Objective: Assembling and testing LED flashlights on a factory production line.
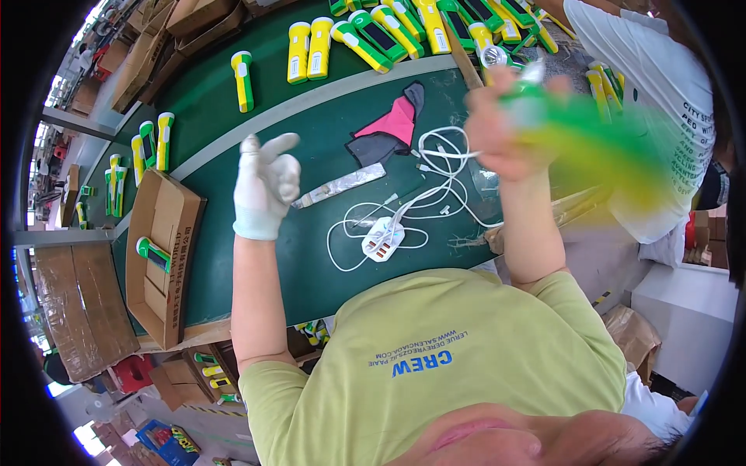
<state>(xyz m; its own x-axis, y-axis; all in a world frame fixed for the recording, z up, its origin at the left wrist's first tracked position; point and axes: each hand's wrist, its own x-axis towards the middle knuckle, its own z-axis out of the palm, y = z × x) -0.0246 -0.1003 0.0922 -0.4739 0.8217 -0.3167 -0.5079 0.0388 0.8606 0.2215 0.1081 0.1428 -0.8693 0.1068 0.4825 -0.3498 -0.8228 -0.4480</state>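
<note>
My left hand point(266, 185), in a white glove, hovers above the green table with its thumb and forefinger apart and the other fingers partly curled. Nothing shows in it. At the right, my bare right hand point(505, 128) is closed around the white-and-green head end of a flashlight point(598, 144). That flashlight is a green and yellow smear of motion, pointing off to the right. Between my hands lie a white multi-port USB charger point(382, 239) with tangled white cables point(447, 167), a pink and grey cloth point(392, 128) and a silvery wrapped bar point(342, 185).
Several yellow-green flashlights point(318, 48) line the table's far side. One flashlight point(242, 81) stands apart, nearer the left. An open cardboard box point(159, 256) at the left holds a flashlight point(153, 254). A person in a white shirt point(645, 70) is close by on the right.
</note>
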